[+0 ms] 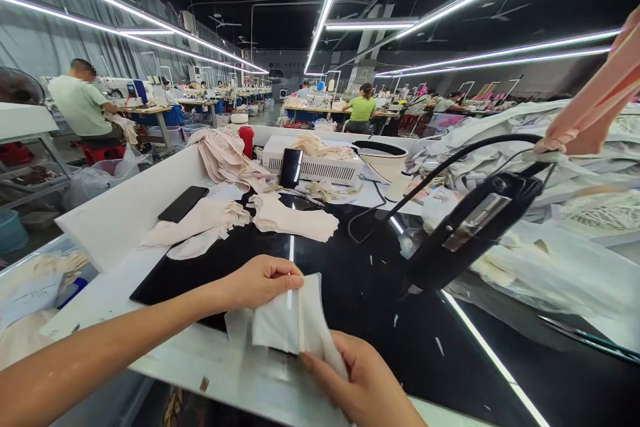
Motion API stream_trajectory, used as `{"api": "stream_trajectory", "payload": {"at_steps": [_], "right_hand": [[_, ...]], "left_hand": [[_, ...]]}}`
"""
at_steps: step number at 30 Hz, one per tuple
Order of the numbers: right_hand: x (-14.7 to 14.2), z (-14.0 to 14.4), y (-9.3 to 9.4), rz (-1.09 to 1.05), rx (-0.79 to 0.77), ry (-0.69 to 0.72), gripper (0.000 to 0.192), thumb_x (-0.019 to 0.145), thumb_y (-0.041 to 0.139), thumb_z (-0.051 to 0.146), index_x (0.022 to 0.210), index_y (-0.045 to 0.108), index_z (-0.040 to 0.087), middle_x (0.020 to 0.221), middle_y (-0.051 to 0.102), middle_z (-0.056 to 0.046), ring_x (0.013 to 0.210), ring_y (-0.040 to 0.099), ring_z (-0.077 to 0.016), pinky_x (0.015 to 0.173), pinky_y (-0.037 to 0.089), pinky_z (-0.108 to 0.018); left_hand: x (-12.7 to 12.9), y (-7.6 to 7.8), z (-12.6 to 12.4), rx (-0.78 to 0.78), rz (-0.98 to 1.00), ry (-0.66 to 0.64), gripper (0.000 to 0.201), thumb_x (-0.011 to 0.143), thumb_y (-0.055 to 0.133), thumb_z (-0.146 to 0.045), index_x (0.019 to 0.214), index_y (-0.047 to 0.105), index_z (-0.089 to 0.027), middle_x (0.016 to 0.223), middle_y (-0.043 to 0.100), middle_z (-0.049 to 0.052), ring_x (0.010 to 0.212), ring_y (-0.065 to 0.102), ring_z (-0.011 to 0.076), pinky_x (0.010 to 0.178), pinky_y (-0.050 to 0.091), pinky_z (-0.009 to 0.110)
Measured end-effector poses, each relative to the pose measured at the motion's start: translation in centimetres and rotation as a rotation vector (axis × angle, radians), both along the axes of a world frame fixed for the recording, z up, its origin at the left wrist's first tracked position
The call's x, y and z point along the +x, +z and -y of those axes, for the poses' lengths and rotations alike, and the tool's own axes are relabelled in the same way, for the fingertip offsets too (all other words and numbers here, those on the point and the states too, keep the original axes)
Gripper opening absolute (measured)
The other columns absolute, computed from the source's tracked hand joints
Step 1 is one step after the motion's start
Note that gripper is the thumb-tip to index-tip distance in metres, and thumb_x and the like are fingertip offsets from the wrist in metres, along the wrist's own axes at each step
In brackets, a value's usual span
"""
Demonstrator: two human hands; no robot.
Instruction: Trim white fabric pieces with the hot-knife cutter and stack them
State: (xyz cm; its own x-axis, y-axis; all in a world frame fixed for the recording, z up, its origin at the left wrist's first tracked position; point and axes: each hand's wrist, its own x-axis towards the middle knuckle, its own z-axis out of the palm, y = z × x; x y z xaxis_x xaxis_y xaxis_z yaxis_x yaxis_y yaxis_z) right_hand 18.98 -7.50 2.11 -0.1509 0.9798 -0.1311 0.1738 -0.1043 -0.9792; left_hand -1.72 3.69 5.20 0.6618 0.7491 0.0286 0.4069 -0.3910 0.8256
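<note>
Between my two hands is a white fabric piece point(277, 323) with a narrow raised strip or seam running down it. My left hand point(263, 283) pinches the top of that strip between thumb and fingers. Lower down, my right hand point(357, 370) grips the strip's near end and the fabric's right side. The piece is held over the front edge of a glossy black work surface point(370, 333). Beyond it lie a stack of pale pink cut fabric pieces point(295, 217) and another pale stack point(200, 223) to the left.
A black hand tool point(470, 233) hangs on the right from a pink cloth tie point(595, 93), its cable looping left. Scissors point(590, 340) lie at far right. Two phones point(184, 203), a white vented box point(313, 163) and a round tub point(380, 157) stand behind. Co-workers sit farther back.
</note>
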Motion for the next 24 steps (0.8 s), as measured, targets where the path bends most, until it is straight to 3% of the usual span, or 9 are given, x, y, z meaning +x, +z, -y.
{"api": "stream_trajectory", "payload": {"at_steps": [3, 7, 11, 13, 17, 19, 21, 24], "right_hand": [[2.3, 0.3, -0.7, 0.273, 0.114, -0.028, 0.041, 0.090, 0.075, 0.054, 0.067, 0.064, 0.023, 0.063, 0.053, 0.002, 0.063, 0.043, -0.0159, 0.058, 0.028, -0.029], [3.8, 1.0, -0.9, 0.424, 0.161, -0.117, 0.023, 0.091, 0.073, 0.050, 0.087, 0.075, 0.027, 0.066, 0.061, 0.002, 0.058, 0.045, -0.0166, 0.059, 0.030, -0.030], [3.8, 2.0, -0.3, 0.431, 0.144, -0.190, 0.020, 0.086, 0.077, 0.047, 0.096, 0.080, 0.030, 0.067, 0.065, 0.002, 0.056, 0.048, -0.0169, 0.060, 0.032, -0.031], [4.4, 2.2, 0.1, 0.430, 0.133, -0.196, 0.022, 0.085, 0.079, 0.050, 0.096, 0.082, 0.032, 0.068, 0.068, 0.002, 0.057, 0.051, -0.0174, 0.059, 0.034, -0.031], [7.8, 0.8, 0.5, 0.458, 0.194, -0.353, 0.036, 0.083, 0.080, 0.063, 0.103, 0.081, 0.033, 0.078, 0.073, -0.001, 0.062, 0.058, -0.0198, 0.054, 0.039, -0.031], [9.6, -0.6, 1.0, 0.434, 0.266, -0.426, 0.056, 0.074, 0.086, 0.070, 0.112, 0.079, 0.030, 0.091, 0.077, -0.005, 0.076, 0.068, -0.0243, 0.055, 0.048, -0.031], [10.5, -2.2, 1.9, 0.369, 0.355, -0.490, 0.075, 0.068, 0.090, 0.073, 0.125, 0.072, 0.028, 0.107, 0.079, -0.008, 0.096, 0.073, -0.0293, 0.072, 0.061, -0.036], [9.6, -4.5, 4.2, 0.189, 0.504, -0.445, 0.077, 0.069, 0.091, 0.075, 0.127, 0.067, 0.030, 0.127, 0.076, -0.009, 0.115, 0.073, -0.0311, 0.096, 0.064, -0.046]], "left_hand": [[1.0, -0.9, -1.0, 0.095, -0.046, -0.001, 0.026, 0.106, 0.058, -0.035, 0.108, 0.078, -0.019, 0.097, 0.073, 0.002, 0.090, 0.065, 0.0201, 0.082, 0.051, 0.027], [1.9, -1.6, -0.9, 0.332, -0.101, -0.001, 0.016, 0.106, 0.062, -0.022, 0.112, 0.077, -0.018, 0.113, 0.070, 0.007, 0.109, 0.064, 0.0246, 0.100, 0.051, 0.036], [2.9, -2.4, 0.7, 0.727, -0.227, -0.186, 0.018, 0.112, 0.059, -0.017, 0.105, 0.075, -0.017, 0.106, 0.072, 0.005, 0.097, 0.066, 0.0209, 0.092, 0.053, 0.033], [3.4, -2.9, 1.5, 0.831, -0.252, -0.256, 0.011, 0.109, 0.066, -0.016, 0.100, 0.074, -0.016, 0.108, 0.073, 0.006, 0.095, 0.067, 0.0206, 0.089, 0.054, 0.033], [3.8, -3.5, 2.5, 0.915, -0.290, -0.307, 0.012, 0.106, 0.069, -0.013, 0.095, 0.071, -0.016, 0.108, 0.074, 0.007, 0.093, 0.066, 0.0203, 0.087, 0.053, 0.033], [3.7, -3.7, 2.8, 0.922, -0.305, -0.314, 0.013, 0.105, 0.066, -0.007, 0.095, 0.070, -0.016, 0.106, 0.073, 0.007, 0.092, 0.065, 0.0202, 0.086, 0.053, 0.033], [3.5, -3.7, 3.2, 0.911, -0.317, -0.306, 0.015, 0.102, 0.065, -0.002, 0.097, 0.068, -0.016, 0.106, 0.073, 0.007, 0.091, 0.064, 0.0202, 0.083, 0.053, 0.033], [3.4, -3.6, 3.6, 0.890, -0.321, -0.284, 0.014, 0.101, 0.066, -0.002, 0.098, 0.067, -0.016, 0.106, 0.072, 0.007, 0.090, 0.064, 0.0202, 0.079, 0.052, 0.033]]}}
